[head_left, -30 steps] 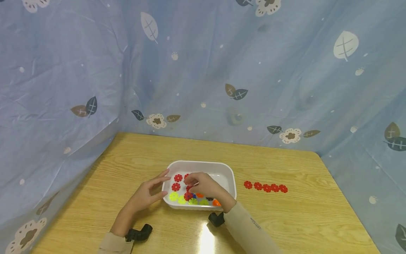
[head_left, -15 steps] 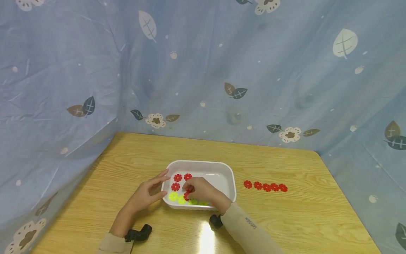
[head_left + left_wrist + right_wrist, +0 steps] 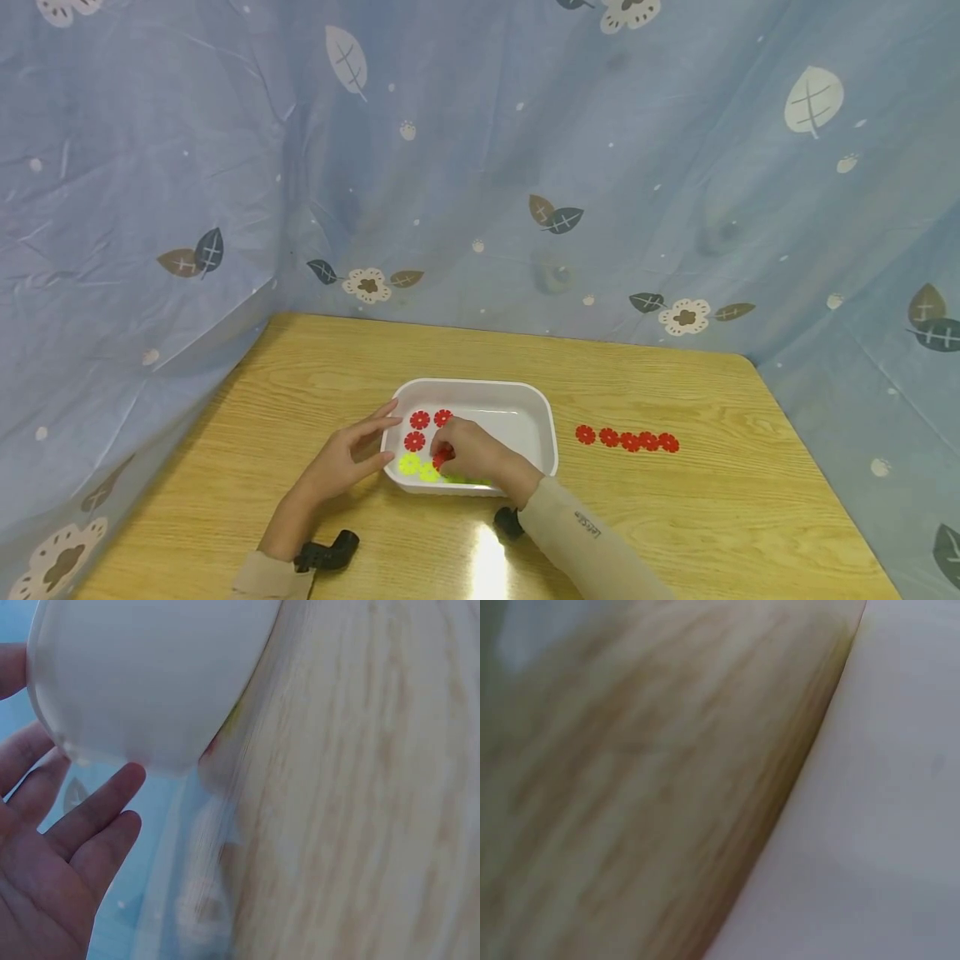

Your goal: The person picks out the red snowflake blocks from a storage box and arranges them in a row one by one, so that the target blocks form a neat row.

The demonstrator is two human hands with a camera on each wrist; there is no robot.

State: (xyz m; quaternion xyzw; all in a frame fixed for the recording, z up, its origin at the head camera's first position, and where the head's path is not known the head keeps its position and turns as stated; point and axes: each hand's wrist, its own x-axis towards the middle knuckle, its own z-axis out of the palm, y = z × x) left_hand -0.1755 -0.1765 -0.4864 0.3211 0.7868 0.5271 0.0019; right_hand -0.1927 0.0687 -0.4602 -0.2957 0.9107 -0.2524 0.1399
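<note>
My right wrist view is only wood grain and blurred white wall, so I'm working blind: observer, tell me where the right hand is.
Observer: In the head view, the right hand reaches into the white tray, its fingers curled at a red disc; I cannot tell whether they pinch it.
Operator: Now report the left hand.
Observer: The left hand is at the tray's left end, its fingers spread, with nothing in its palm in the left wrist view.
</note>
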